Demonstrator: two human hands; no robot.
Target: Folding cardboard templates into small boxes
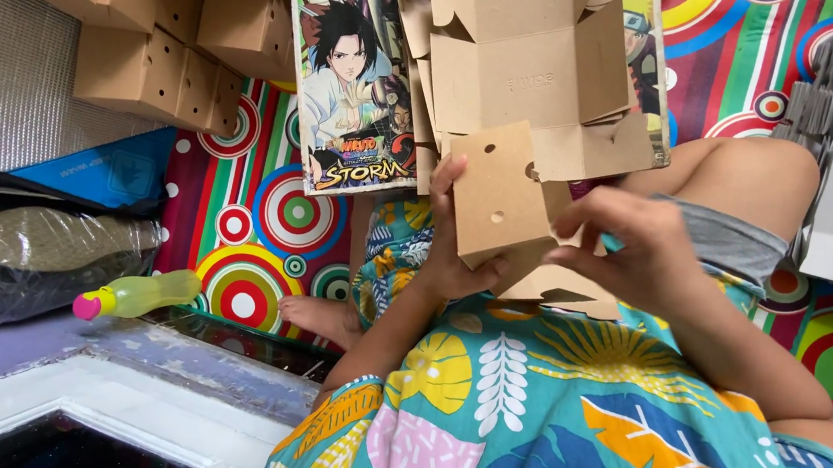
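Now the left hand (455, 252) grips the upright box blank (495, 196); right hand (631, 248) fingers pinch its lower right edge.

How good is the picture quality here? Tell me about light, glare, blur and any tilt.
Head view: soft, even daylight, no hard shadows; the frame looks rotated, the person's lap filling the bottom. The cardboard piece held by the left hand is sharp, while the right hand is slightly motion-blurred. Mild glare shows on the plastic bag at left and the glossy poster.
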